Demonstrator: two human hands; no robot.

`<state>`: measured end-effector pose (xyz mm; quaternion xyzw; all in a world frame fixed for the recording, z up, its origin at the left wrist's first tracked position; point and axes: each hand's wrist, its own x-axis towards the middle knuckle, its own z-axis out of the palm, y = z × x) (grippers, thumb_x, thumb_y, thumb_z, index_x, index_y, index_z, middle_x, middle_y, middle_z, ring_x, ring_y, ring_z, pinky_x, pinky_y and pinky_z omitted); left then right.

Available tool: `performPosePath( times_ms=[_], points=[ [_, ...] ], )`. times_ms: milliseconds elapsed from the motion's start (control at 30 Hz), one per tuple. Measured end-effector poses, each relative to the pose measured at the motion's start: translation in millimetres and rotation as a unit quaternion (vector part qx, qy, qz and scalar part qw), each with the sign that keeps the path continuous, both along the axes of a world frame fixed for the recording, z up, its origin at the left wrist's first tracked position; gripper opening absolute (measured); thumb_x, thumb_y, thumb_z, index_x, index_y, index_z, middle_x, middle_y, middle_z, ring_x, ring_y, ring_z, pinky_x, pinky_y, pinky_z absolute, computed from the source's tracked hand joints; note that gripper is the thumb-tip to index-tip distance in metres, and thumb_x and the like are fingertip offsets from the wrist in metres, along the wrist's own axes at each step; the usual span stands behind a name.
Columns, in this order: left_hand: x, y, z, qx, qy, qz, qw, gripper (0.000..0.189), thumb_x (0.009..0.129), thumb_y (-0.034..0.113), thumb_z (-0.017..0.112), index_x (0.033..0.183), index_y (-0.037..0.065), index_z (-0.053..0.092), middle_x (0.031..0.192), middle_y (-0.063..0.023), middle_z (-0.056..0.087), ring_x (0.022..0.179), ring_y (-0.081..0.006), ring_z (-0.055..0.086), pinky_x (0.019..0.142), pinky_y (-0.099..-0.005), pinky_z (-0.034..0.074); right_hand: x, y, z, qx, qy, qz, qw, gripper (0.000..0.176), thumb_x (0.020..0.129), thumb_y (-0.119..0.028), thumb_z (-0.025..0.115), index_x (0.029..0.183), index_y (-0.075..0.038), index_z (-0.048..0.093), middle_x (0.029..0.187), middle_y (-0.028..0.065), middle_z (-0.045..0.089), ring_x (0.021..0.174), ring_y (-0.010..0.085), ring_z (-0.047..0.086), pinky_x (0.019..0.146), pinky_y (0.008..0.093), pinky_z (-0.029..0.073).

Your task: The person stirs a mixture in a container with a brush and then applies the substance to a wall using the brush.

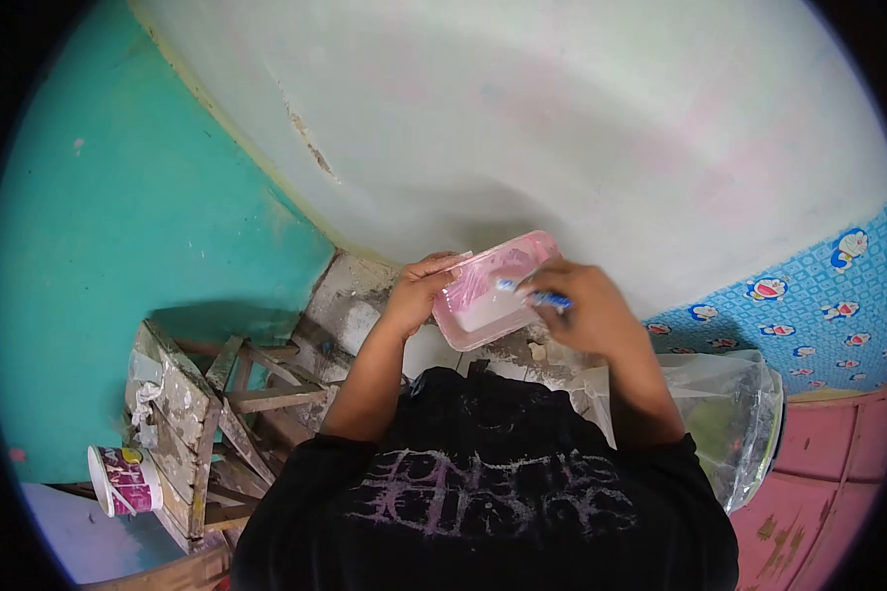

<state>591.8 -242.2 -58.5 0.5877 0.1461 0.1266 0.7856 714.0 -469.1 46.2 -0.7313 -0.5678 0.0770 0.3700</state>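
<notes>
From the head view, the left hand's (pixel 416 290) fingers grip the paint tray (pixel 493 333) before the white wall (pixel 562 118), apparently steadying it; the right hand's (pixel 589 307) hold a blurred blue-handled tool (pixel 552 299) over it, likely containing drips.

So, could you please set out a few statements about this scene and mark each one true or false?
1. The left hand holds the pink tray. True.
2. The right hand is empty. False: it holds a blue-and-white tool, partly blurred.
3. The large wall at the picture's left is orange. False: it is green.
4. The person wears a black shirt with pale lettering. True.
5. The purple-and-white bucket is at the picture's right. False: it is at the left, by the wooden stand.
</notes>
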Motion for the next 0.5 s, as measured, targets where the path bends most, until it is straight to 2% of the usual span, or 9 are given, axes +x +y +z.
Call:
performPosePath(
  times_ms=[100, 200, 300, 400, 500],
  points=[
    [-7, 3, 2, 0.000, 0.012, -0.001, 1.000, 0.030, 0.084, 0.002, 0.060, 0.113, -0.002, 0.067, 0.115, -0.0075, 0.064, 0.105, -0.0177, 0.059, 0.096, -0.0286, 0.042, 12, 2, 10, -0.084, -0.045, -0.023, 0.995, 0.024, 0.072, -0.006, 0.068, 0.096, -0.006, 0.070, 0.093, 0.0151, 0.066, 0.079, 0.0349, 0.063, 0.070, 0.0390, 0.052],
    [-11, 9, -3, 0.001, 0.009, -0.013, 1.000, 0.029, 0.085, -0.001, 0.058, 0.113, -0.003, 0.067, 0.115, -0.0075, 0.062, 0.105, -0.0172, 0.059, 0.094, -0.0271, 0.044, 13, 15, -3, -0.159, -0.004, 0.041, 0.986, 0.026, 0.071, -0.005, 0.069, 0.097, -0.005, 0.070, 0.094, 0.0158, 0.066, 0.079, 0.0349, 0.063, 0.071, 0.0381, 0.052],
    [-18, 12, -7, 0.009, 0.012, -0.016, 1.000, 0.029, 0.085, -0.003, 0.056, 0.111, -0.003, 0.068, 0.115, -0.0077, 0.062, 0.104, -0.0172, 0.059, 0.092, -0.0264, 0.045, 1, 32, -11, -0.176, 0.066, 0.061, 0.980, 0.025, 0.073, -0.007, 0.071, 0.097, -0.004, 0.070, 0.093, 0.0149, 0.067, 0.079, 0.0320, 0.064, 0.070, 0.0375, 0.052],
    [-28, 17, -12, 0.012, 0.032, -0.007, 0.999, 0.029, 0.084, -0.003, 0.056, 0.111, -0.003, 0.068, 0.115, -0.0087, 0.063, 0.104, -0.0177, 0.060, 0.093, -0.0265, 0.044, -11, 51, -32, -0.154, 0.118, 0.080, 0.978, 0.025, 0.077, -0.016, 0.071, 0.099, -0.006, 0.071, 0.091, 0.0155, 0.068, 0.079, 0.0309, 0.065, 0.075, 0.0382, 0.051],
    [-39, 27, -16, 0.010, 0.045, 0.014, 0.999, 0.029, 0.084, -0.002, 0.057, 0.111, -0.003, 0.068, 0.115, -0.0097, 0.063, 0.104, -0.0179, 0.060, 0.093, -0.0268, 0.044, -27, 73, -37, -0.171, 0.169, 0.083, 0.967, 0.018, 0.079, -0.012, 0.072, 0.097, -0.005, 0.071, 0.094, 0.0100, 0.068, 0.080, 0.0216, 0.064, 0.071, 0.0328, 0.052]
  ],
)
